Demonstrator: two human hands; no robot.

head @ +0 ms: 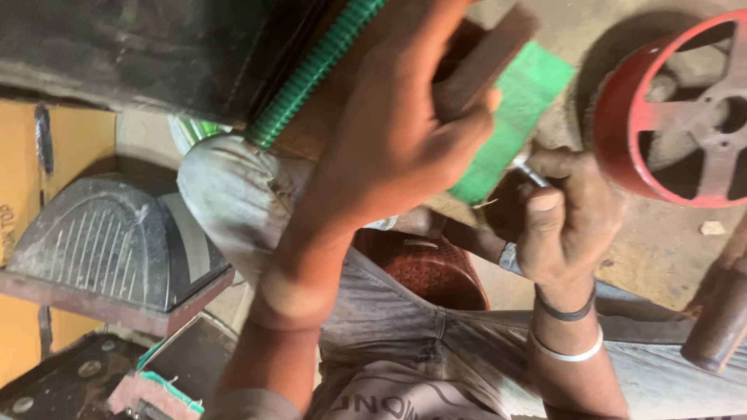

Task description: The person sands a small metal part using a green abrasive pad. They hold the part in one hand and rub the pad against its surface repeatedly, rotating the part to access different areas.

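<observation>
Green sheet (pixel 520 117) | left hand (pixel 397 132) grip holds brown block (pixel 482 58) | right hand (pixel 564 222) grip pinches thin metal tool (pixel 531 173)

Dim warm light, motion-blurred foreground.

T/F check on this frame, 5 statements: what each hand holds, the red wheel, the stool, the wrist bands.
1. The left hand grips a brown block. True.
2. The right hand is open and holds nothing. False: it is closed in a grip on a thin metal tool.
3. The red spoked wheel lies at the upper right, apart from both hands. True.
4. The green sheet lies on the floor, far from the hands. False: it is up between the two hands, right by the block.
5. The right wrist is bare. False: it wears a dark band and a white band.
</observation>
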